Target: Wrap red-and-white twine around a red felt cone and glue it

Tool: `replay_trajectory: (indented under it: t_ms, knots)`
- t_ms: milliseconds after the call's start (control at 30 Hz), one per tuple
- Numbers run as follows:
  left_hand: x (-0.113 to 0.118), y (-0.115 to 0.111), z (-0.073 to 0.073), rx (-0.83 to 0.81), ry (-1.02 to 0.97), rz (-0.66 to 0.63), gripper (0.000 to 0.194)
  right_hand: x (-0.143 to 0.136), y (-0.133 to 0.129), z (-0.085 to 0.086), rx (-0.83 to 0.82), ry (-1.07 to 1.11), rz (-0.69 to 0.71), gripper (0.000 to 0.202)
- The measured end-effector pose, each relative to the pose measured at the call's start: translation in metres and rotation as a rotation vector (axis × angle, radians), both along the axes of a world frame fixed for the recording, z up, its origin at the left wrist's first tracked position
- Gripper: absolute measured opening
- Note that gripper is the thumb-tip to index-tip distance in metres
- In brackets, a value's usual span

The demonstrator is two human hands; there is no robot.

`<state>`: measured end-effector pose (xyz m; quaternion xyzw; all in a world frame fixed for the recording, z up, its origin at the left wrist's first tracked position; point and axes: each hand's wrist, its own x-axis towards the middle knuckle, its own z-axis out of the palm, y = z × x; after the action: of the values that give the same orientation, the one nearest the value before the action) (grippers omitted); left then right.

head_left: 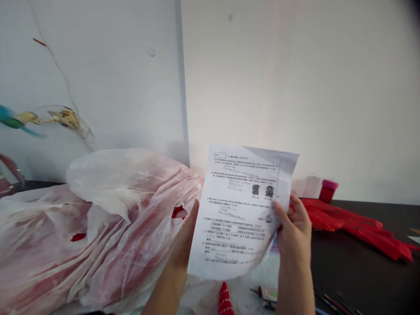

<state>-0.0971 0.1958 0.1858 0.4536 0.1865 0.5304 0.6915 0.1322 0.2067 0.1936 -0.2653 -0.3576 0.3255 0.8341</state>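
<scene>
A printed worksheet (236, 218) with pencil writing, a ruled box and two small dark pictures is held up in front of me, tilted. My right hand (293, 223) pinches its right edge, thumb on the front and fingers behind. At the left edge is my left hand (189, 229), holding the sheet from the side; its fingers are mostly hidden behind the paper. The sheet's upper right corner bends back slightly.
Crumpled translucent plastic (131, 197) over reddish material fills the left. On the dark table (361, 245) lie a red bag (354, 223), a red jar with a pink lid (328, 191) and several pens (334, 302). A red dotted pointed thing (225, 299) shows below the sheet.
</scene>
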Motion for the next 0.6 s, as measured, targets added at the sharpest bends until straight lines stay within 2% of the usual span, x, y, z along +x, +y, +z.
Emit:
replay_trajectory:
  t_ms: [67,133,233,333,467,600]
  knots:
    - [-0.004,0.002,-0.003,-0.077,-0.067,-0.08,0.066,0.0,0.0,0.0,-0.002,-0.001,-0.007,0.049]
    - [-0.008,0.003,-0.007,-0.101,-0.114,-0.061,0.069,0.0,0.001,-0.001,0.0,0.006,0.006,0.049]
    - [-0.01,0.003,-0.01,-0.057,-0.11,0.032,0.054,0.0,0.002,-0.002,0.001,0.013,0.031,0.047]
    - [-0.01,0.003,-0.007,0.001,-0.021,0.125,0.041,-0.001,0.002,-0.002,0.003,0.011,0.033,0.047]
    - [-0.01,0.007,-0.005,0.03,0.056,0.212,0.036,-0.002,0.002,-0.002,-0.002,-0.019,0.017,0.048]
    - [-0.012,0.01,-0.006,0.043,0.071,0.24,0.036,-0.004,0.001,-0.001,-0.013,-0.024,0.023,0.049]
